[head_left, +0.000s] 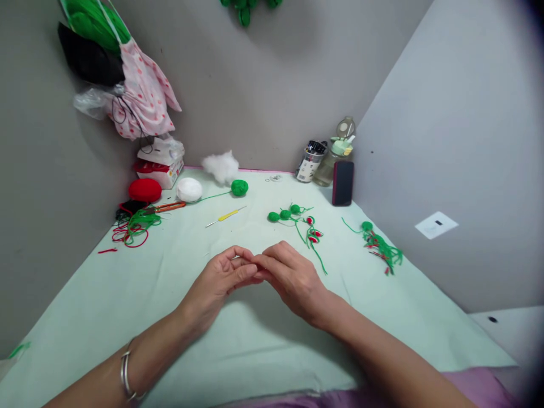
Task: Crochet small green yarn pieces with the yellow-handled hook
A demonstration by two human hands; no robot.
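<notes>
The left hand (pixel 219 280) and right hand (pixel 293 277) meet at the fingertips over the middle of the worktop (pixel 106 306), fingers curled; whether they pinch anything between them I cannot tell. Open room spreads outside both wrists and down to the near edge. Beyond the left hand lies a yellow-handled hook (pixel 228 215), well inside every edge. Past the right hand are green and red yarn pieces (pixel 284 215), one loose strand (pixel 319 261) trailing near the knuckles. A yarn bundle (pixel 382 246) lies close to the right edge, a yarn tangle (pixel 136 226) close to the left. White stuffing (pixel 223 167) and a pen cup (pixel 309 165) sit along the back edge.
</notes>
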